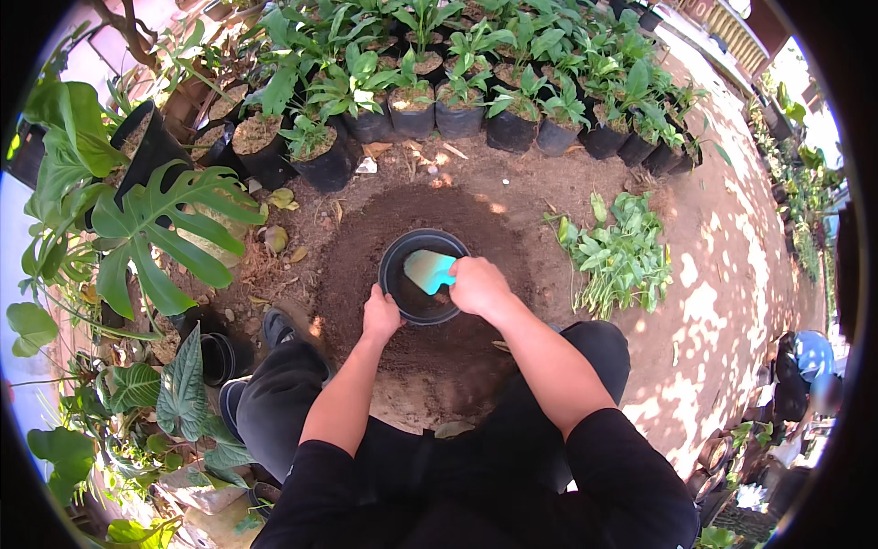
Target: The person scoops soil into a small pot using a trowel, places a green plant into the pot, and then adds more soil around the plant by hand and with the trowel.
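A round black plastic plant pot (387, 264) stands on a patch of dark loose soil (353, 226) between my feet. My left hand (383, 314) grips the near left part of its rim. In my right hand (478, 284) is a turquoise hand trowel (431, 269), its handle hidden by the fingers. The blade lies over the pot's opening, pointing left, with brownish soil on its face. Some dark soil shows inside the pot; how deep it goes I cannot tell.
Leafy seedlings in black grow bags (459, 117) line the far side. A heap of uprooted green plants (621, 254) lies right of the soil. Monstera leaves (154, 237) spread at left, near nested black pots (219, 357). Another person (802, 374) is at the far right.
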A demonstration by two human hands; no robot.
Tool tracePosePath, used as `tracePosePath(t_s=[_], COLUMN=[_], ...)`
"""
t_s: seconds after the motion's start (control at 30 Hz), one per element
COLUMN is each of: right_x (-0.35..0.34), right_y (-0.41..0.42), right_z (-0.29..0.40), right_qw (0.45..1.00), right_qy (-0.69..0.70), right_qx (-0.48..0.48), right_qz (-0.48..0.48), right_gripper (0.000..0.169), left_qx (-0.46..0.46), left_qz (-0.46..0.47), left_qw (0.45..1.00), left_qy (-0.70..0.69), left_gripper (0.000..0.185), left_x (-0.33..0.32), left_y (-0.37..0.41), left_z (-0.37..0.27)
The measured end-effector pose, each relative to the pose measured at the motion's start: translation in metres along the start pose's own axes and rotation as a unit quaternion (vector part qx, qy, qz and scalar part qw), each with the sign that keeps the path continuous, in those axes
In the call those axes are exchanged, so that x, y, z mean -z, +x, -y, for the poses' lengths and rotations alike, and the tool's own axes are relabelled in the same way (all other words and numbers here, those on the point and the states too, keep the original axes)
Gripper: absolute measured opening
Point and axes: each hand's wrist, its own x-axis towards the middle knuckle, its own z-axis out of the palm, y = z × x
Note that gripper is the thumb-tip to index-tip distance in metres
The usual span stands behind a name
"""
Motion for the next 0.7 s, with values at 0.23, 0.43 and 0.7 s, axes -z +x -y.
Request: tracePosePath(t_s=[0.23,0.43,0.7], right_x=[-0.005,-0.006,-0.015], right_y=[0.005,0.014,-0.001], right_z=[-0.01,-0.011,-0.005], right_qw=[1.0,0.998,1.0], right_qy=[-0.006,-0.007,-0.008], right_qx=[-0.017,-0.056,-0.023], right_qz=[0.003,-0.002,0.019], right_gripper=[0.029,0.028,0.024], left_qx=[0.011,0.032,0.078], left_qz=[0.007,0.015,0.023], left_qw=[0.999,0.995,0.989], left_qy=[-0.029,-0.09,-0.124], left_gripper=[0.018,0.017,0.02], left_x=[0.0,-0.004,-0.017], left_y=[-0.005,-0.003,-0.016], left_z=[-0.004,0.002,-0.01])
